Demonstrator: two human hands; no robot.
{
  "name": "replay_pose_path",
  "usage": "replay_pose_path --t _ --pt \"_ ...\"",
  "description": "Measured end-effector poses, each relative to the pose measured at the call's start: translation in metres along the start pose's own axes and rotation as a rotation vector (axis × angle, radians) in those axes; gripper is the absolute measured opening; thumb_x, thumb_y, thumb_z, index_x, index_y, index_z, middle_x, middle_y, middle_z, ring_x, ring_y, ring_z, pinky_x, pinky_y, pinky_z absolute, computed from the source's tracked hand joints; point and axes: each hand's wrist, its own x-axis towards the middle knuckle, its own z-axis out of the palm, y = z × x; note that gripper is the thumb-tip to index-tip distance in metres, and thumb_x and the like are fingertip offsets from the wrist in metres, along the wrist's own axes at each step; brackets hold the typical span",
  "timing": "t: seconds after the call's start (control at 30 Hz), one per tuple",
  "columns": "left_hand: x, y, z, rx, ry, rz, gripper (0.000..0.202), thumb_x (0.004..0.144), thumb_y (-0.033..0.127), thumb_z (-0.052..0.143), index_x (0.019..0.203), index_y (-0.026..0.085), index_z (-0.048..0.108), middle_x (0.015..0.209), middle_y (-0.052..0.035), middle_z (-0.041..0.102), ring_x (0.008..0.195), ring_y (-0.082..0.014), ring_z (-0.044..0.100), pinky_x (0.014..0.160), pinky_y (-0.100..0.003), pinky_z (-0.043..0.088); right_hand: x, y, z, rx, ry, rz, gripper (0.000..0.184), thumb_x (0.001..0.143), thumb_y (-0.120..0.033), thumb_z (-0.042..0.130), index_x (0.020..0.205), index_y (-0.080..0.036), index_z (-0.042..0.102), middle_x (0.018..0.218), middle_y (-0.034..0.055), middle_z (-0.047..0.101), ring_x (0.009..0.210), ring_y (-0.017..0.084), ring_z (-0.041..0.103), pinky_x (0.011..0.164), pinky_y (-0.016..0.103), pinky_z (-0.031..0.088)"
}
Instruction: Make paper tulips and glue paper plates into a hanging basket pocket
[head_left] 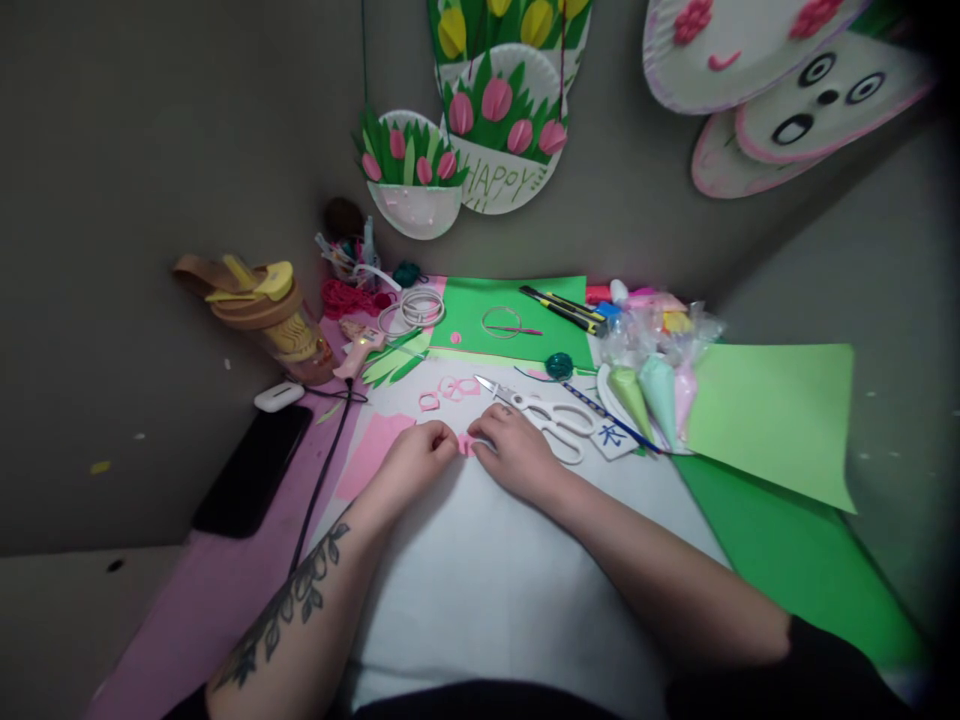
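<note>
A small pink paper piece [465, 446] is pinched between my two hands, low over the white sheet [480, 560]. My left hand [424, 450] is closed on its left side, thumb and finger pressed together. From the right, my right hand [510, 445] grips the same piece with bent fingers. Its exact shape is mostly hidden by my fingertips. Left of my left hand lies a flat pink paper sheet [379, 455]. Pink cut-out scraps [457, 388] rest just beyond my hands. White-handled scissors [551, 412] lie partly behind my right hand.
At the left are a black phone [253, 470], a white case [280, 397], a glue gun [360, 352] with its cord, and a lidded cup [266, 320]. Cutters [566, 310] lie on green paper [472, 300] at the back. Piping bags [658, 395] and light-green paper [780, 410] are right.
</note>
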Motion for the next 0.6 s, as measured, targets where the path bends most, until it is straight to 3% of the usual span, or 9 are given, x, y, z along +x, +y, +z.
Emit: replay_pose_path --t 0.13,0.43,0.6 --pt "0.001 0.0 0.0 -0.033 -0.015 -0.005 0.017 0.076 0.028 0.047 0.07 0.018 0.059 0.063 0.0025 0.057 0.062 -0.0135 0.049 0.057 -0.024 0.032 0.002 -0.001 -0.002 -0.016 -0.014 -0.044 0.018 0.087 -0.022 0.056 0.102 -0.021 0.066 0.101 0.0056 0.062 0.099 0.023 0.053 0.086 0.034 0.04" --pt "0.002 0.002 -0.002 -0.079 -0.008 -0.042 0.016 0.074 0.028 0.047 0.068 0.017 0.058 0.062 0.0031 0.053 0.062 -0.013 0.047 0.057 -0.023 0.032 0.007 -0.001 -0.001 0.05 -0.012 0.001 0.011 0.082 -0.013 0.056 0.079 -0.02 0.063 0.088 0.0035 0.062 0.087 0.019 0.055 0.078 0.03 0.038" --pt "0.0 0.009 -0.008 -0.115 -0.002 -0.049 0.016 0.073 0.027 0.047 0.067 0.016 0.057 0.063 0.0025 0.053 0.063 -0.0132 0.047 0.059 -0.024 0.032 0.008 -0.003 0.001 0.111 0.023 0.015 0.01 0.082 -0.013 0.057 0.076 -0.019 0.062 0.086 0.0025 0.062 0.084 0.017 0.056 0.075 0.029 0.037"
